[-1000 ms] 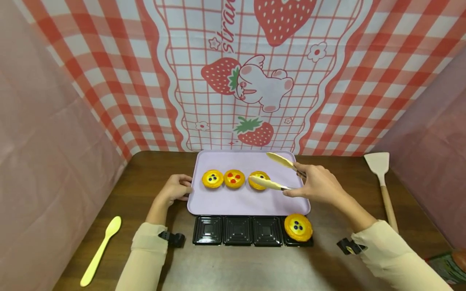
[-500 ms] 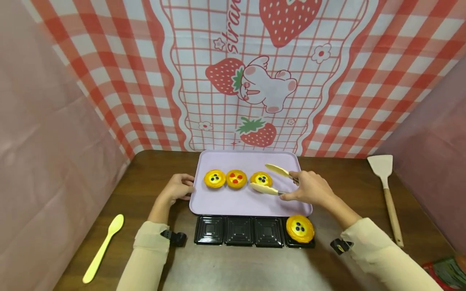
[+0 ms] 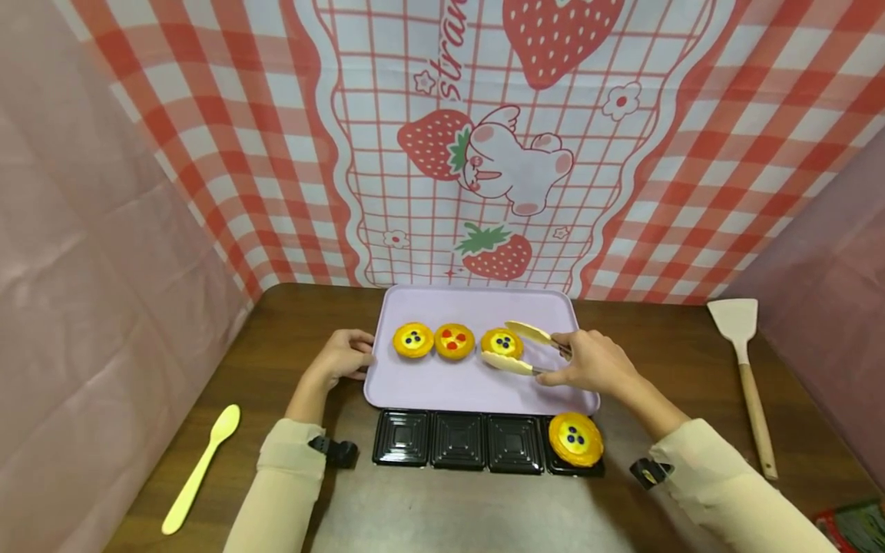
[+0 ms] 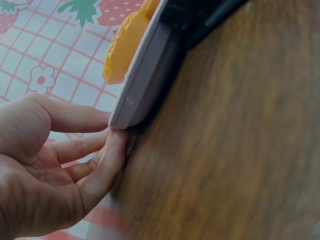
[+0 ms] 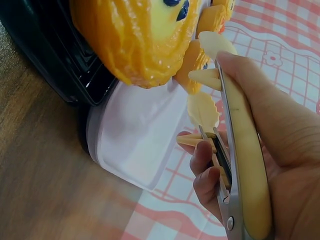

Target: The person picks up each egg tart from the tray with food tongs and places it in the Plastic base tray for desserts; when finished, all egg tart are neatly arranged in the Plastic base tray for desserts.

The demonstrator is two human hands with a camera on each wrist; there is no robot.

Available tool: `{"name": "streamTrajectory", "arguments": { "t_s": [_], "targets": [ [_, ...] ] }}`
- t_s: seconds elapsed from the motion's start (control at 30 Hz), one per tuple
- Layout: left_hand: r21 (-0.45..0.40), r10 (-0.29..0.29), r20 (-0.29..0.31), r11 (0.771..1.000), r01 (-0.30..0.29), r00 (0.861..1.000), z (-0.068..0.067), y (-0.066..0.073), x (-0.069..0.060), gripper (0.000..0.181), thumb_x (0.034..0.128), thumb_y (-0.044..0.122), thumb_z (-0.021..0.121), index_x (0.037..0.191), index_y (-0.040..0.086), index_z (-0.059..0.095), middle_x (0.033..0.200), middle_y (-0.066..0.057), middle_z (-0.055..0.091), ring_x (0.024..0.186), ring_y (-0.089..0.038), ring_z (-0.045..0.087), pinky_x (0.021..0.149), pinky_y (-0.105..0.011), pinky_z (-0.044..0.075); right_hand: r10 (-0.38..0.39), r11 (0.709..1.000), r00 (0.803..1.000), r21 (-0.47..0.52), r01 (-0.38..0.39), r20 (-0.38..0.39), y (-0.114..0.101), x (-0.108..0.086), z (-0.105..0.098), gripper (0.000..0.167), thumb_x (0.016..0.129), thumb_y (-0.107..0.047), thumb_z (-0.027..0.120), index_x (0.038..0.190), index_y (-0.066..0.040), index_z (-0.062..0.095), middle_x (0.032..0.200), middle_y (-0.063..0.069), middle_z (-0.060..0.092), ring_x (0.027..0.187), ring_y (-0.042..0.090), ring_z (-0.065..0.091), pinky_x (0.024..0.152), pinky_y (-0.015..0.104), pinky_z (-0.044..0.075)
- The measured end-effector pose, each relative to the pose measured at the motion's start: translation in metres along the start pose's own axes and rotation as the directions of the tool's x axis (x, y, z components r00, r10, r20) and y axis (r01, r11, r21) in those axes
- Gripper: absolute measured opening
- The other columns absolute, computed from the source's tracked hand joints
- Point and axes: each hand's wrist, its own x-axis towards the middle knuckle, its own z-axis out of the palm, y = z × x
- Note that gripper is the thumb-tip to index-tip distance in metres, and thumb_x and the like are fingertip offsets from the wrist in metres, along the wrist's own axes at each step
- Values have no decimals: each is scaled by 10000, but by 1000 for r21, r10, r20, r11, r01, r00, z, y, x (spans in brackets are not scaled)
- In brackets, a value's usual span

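My right hand [image 3: 596, 362] holds a pair of food tongs [image 5: 245, 150] with cream-coloured tips. The tips stand apart on either side of a toy egg tart with blueberries [image 3: 502, 343], on the lilac tray [image 3: 442, 392]. Farther left on the tray sit a strawberry-topped tart [image 3: 454, 341] and another blueberry tart [image 3: 412, 339]. My left hand [image 3: 342, 356] grips the tray's left edge, fingertips meeting at its rim in the left wrist view. Another blueberry tart [image 3: 575, 439] sits in the rightmost section of the black compartment tray [image 3: 458, 440].
A yellow spoon [image 3: 201, 470] lies at the left of the wooden table [image 3: 290, 315]. On the right lies a spatula [image 3: 750, 384] with a wooden handle. A checked strawberry cloth [image 3: 387, 192] hangs behind the tray. Part of a colourful package [image 3: 857, 528] shows at the lower right.
The tongs have moved down, and their tips have come closer together around the right-hand tart on the lilac tray. My left hand stays at the tray's edge. The head view has shifted slightly.
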Motion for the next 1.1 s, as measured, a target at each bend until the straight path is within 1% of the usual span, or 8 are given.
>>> {"name": "streamTrajectory", "arguments": {
  "t_s": [0.07,0.13,0.2,0.27,0.4,0.8,1.03,1.1],
  "targets": [
    [-1,-3,-2,1000,3,1000,0,0,0,392,829,-78,655,1208,-114,564,962,-173,575,748,-210,597,610,-373,602,-1,1000,1000,-3,1,-2,0,0,0,825,678,-499,875,1284,12,643,919,147,691,533,150,379,467,291,339],
    [-1,-2,-1,1000,2,1000,0,0,0,394,829,-80,656,1210,-117,563,967,-177,578,750,-212,599,614,-379,603,-4,1000,1000,-11,4,-3,-1,0,0,816,682,-504,870,1278,8,649,1028,187,704,573,165,438,479,296,360],
    [0,0,2,1000,0,1000,0,0,0,398,831,-78,654,1214,-119,558,974,-181,578,754,-213,599,617,-383,604,-4,1000,1000,-19,4,-1,-1,1,0,808,687,-505,867,1274,7,652,1135,213,686,618,183,484,491,304,383],
    [0,-2,0,1000,2,1000,0,0,0,398,831,-77,655,1215,-116,559,980,-182,577,757,-216,600,620,-384,604,-1,1000,1000,-23,1,3,-1,1,0,804,693,-507,863,1274,7,652,1177,225,670,656,195,508,502,310,403],
    [3,-3,-2,1000,3,1000,-1,0,0,399,834,-73,656,1219,-111,557,986,-181,571,761,-219,601,622,-383,604,8,1000,1000,-25,-8,6,-2,1,-1,792,699,-500,862,1277,0,652,1156,219,679,684,197,517,513,316,420],
    [0,-4,-1,1000,4,1000,0,-1,1,398,827,-75,661,1211,-110,564,973,-176,578,754,-215,599,615,-380,603,-12,1000,1000,-8,12,-6,-2,-2,-4,774,729,-492,847,1282,9,645,1130,226,684,624,179,496,503,301,394],
    [1,-2,1,1000,2,1000,1,0,0,406,825,-74,660,1215,-113,557,976,-178,572,760,-217,596,617,-383,604,18,1000,999,11,-18,-31,-4,-7,-16,828,707,-535,845,1301,2,633,956,145,680,540,145,370,441,289,310],
    [-1,-2,-1,1000,2,1000,-1,0,0,407,824,-77,657,1217,-115,556,974,-179,568,761,-221,596,617,-388,604,23,1000,999,11,-22,-39,-7,-10,-18,840,705,-548,842,1306,0,631,967,147,688,543,145,369,442,288,311]
  ]
}}
